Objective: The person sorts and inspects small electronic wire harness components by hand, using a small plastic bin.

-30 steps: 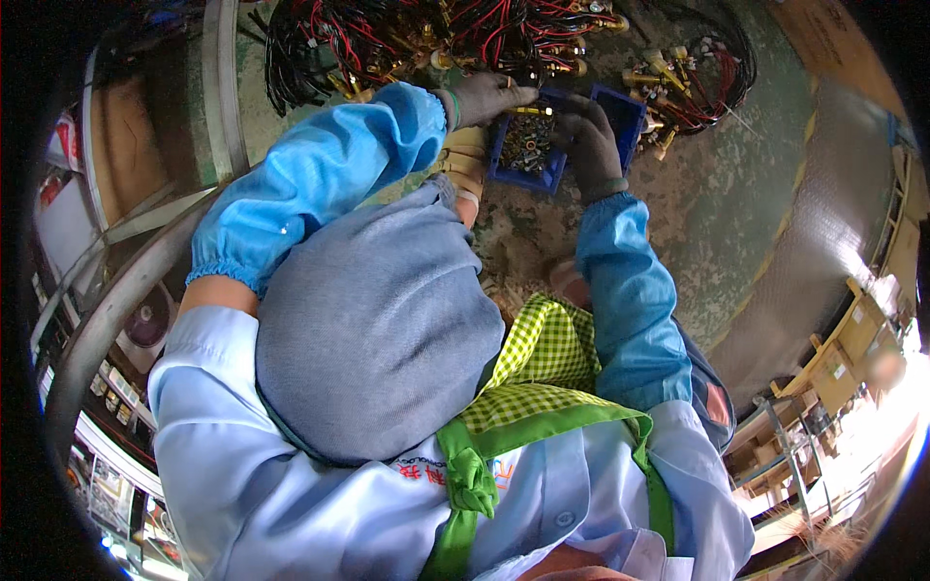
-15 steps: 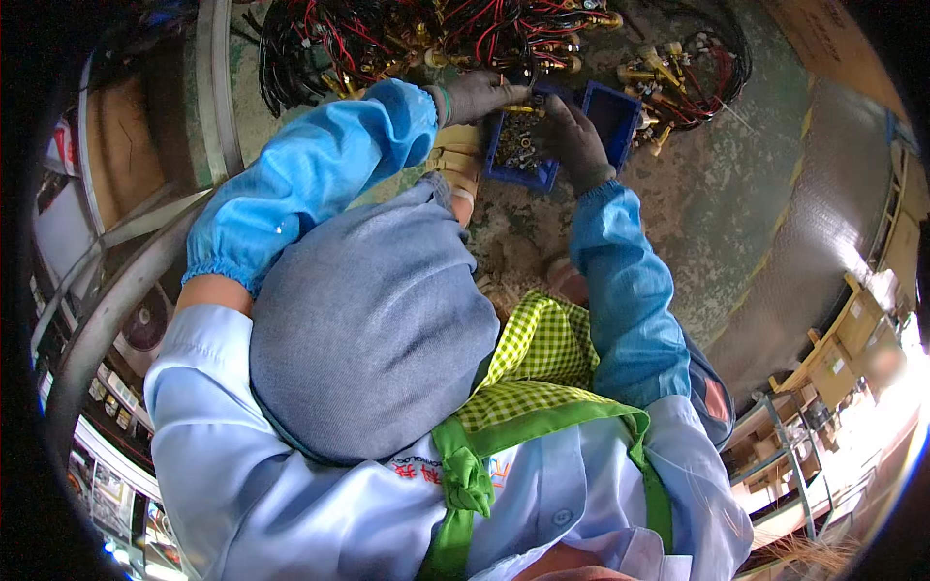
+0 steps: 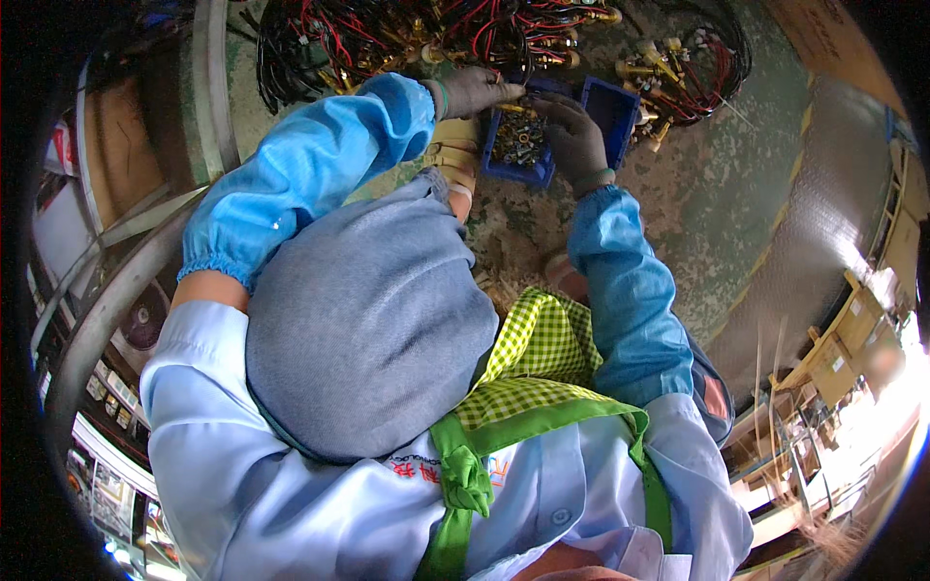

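At the frame's upper middle, the brass fitting (image 3: 511, 107) lies roughly crosswise over the blue bin (image 3: 518, 175), between left hand (image 3: 474, 94), fingers extended, and right hand (image 3: 574, 136), fingers bent; whose grip, I cannot tell.

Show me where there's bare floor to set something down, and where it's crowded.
The widest patch is floor bordered by the right sleeve, the smaller wire bundle and the yellow line. A narrow strip lies between the metal rail and left sleeve. Crowded: the left hand, right hand, parts bin and wire heap at the top.
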A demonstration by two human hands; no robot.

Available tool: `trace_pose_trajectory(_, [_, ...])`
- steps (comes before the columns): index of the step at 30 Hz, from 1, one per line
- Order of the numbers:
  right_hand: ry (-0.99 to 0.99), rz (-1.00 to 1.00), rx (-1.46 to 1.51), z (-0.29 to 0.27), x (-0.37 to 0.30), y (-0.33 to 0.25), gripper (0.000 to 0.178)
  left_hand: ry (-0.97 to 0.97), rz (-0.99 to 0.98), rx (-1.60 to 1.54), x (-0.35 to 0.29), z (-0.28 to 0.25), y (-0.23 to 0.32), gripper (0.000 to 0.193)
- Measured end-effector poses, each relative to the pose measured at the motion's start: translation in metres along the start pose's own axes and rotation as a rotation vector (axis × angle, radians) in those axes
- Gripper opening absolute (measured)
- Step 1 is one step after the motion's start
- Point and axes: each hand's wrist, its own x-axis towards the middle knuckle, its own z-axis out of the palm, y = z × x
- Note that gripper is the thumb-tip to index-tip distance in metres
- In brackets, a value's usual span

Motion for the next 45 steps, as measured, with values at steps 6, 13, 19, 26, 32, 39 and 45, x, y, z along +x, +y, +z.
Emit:
trace_pose_trajectory(6, [0.160,-0.196,-0.134,-0.011,0.000,-0.015,0.034,-0.058,-0.061,0.067,-0.004,-0.004,0.010,0.064])
trace_pose_trajectory(13, [-0.027,0.149,0.159,0.008,0.002,-0.026,0.036,0.035,0.165,0.003,0.002,0.006,-0.007,0.053])
trace_pose_trajectory(19, [-0.129,0.335,0.514,0.007,0.004,-0.036,0.039,0.015,0.260,-0.017,0.007,0.003,-0.006,0.052])
trace_pose_trajectory(26, [0.076,0.300,0.238,-0.060,-0.008,0.003,0.037,-0.102,0.088,0.258,-0.018,-0.048,0.003,0.051])
trace_pose_trajectory(32, [0.150,-0.143,-0.825,-0.065,0.011,-0.034,0.046,0.222,-0.069,0.926,-0.018,-0.075,-0.015,0.055])
trace_pose_trajectory(39, [-0.161,-0.050,-1.047,-0.042,0.120,-0.022,0.070,0.346,-0.077,1.002,-0.011,-0.065,-0.037,0.043])
trace_pose_trajectory(45, [-0.046,-0.061,-0.877,-0.044,0.122,-0.018,0.077,-0.065,-0.108,1.044,-0.031,-0.045,0.027,0.047])
